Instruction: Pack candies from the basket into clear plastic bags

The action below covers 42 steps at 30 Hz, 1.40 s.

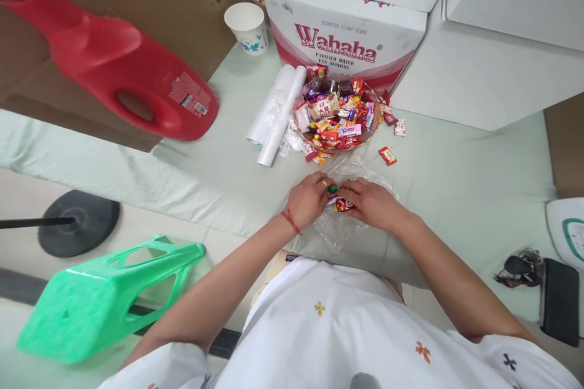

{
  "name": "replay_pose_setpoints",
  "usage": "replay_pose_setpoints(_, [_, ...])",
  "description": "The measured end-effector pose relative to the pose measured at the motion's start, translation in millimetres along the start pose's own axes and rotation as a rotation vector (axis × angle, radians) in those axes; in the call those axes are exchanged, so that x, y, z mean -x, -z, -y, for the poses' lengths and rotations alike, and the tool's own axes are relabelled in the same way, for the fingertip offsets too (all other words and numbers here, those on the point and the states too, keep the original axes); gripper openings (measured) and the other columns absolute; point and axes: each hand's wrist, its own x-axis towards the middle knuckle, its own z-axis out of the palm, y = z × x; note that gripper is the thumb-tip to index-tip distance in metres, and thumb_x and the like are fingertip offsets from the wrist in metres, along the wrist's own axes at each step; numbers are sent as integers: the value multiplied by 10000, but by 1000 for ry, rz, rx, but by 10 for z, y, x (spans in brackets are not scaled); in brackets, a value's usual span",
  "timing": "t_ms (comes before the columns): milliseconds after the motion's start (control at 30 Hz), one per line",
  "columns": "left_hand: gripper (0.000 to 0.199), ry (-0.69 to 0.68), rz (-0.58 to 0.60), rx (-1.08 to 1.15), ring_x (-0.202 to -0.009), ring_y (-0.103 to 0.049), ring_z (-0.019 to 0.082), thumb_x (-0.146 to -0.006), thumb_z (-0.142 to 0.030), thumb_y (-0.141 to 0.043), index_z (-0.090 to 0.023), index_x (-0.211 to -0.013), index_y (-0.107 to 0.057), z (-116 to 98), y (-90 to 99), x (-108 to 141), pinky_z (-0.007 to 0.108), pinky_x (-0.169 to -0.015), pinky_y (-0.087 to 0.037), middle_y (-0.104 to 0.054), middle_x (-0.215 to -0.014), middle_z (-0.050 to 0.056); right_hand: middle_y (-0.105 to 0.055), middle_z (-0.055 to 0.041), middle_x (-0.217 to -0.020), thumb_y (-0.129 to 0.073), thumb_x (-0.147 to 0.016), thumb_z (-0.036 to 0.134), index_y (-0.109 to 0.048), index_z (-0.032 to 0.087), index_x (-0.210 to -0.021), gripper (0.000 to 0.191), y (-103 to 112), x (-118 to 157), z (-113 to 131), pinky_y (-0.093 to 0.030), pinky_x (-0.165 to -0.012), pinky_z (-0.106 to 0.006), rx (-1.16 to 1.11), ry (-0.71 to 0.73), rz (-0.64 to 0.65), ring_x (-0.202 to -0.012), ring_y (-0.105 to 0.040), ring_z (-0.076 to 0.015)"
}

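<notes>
Several wrapped candies lie on a clear plastic bag spread on the cloth-covered table. My left hand, with a red string at the wrist, bends its fingers around the left side of this small pile, beside a green wrapper. From the right, my right hand touches the candies with curled fingers. Both sets of fingertips are partly hidden, so what each one pinches is unclear. Just beyond my hands stands a round bowl heaped with colourful candies. A single red candy lies to its right.
Behind the bowl is a Wahaha carton. White rolls lie left of it, near a paper cup. A red jug is at upper left, a green stool at lower left. Keys and a black phone are right.
</notes>
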Motion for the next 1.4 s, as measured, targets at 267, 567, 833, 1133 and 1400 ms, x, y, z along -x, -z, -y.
replay_pose_setpoints(267, [192,-80,-153,-122,-973,-555,254,-977,-272,-611,-195,-1078,-755,81,23,28,399,-871,-515,-698,-1146,91,-674,-142,-1292,-611,-991,254,-664,213,-1330,345,-82,100,-19,-550,-912,-423,-11,8,-67,-1085,-635,-277])
replay_pose_setpoints(567, [283,-19,-561,-218,-921,-565,252,-1012,-387,-551,-191,-1128,-719,-260,608,-196,403,-841,-478,-634,-938,84,-657,-150,-1350,-621,-983,256,-651,214,-1360,381,-120,118,-26,-560,-931,-438,-55,-26,-66,-1130,-650,-293])
replay_pose_setpoints(833, [391,179,-364,-212,-1161,-585,326,-943,-293,-616,-177,-1316,-629,-197,649,-707,420,-893,-511,-630,-1200,142,-602,-164,-1438,-671,-934,227,-612,214,-1414,483,-45,132,65,-558,-969,-439,-117,-101,-6,-1195,-648,-301])
replay_pose_setpoints(1133, [283,233,-316,-222,-1004,-585,310,-970,-388,-579,-167,-1116,-678,79,-41,287,450,-859,-494,-662,-1061,140,-589,-119,-1484,-500,-957,138,-607,206,-1406,466,315,-150,-368,-550,-839,-365,-29,-177,-52,-1131,-685,-275])
replay_pose_setpoints(1400, [105,168,-260,-91,-876,-592,245,-925,-242,-601,-190,-838,-629,92,-80,324,382,-777,-480,-639,-931,91,-684,-117,-1125,-505,-991,195,-699,182,-1110,228,330,-430,-365,-357,-606,-318,157,-239,115,-836,-665,-226])
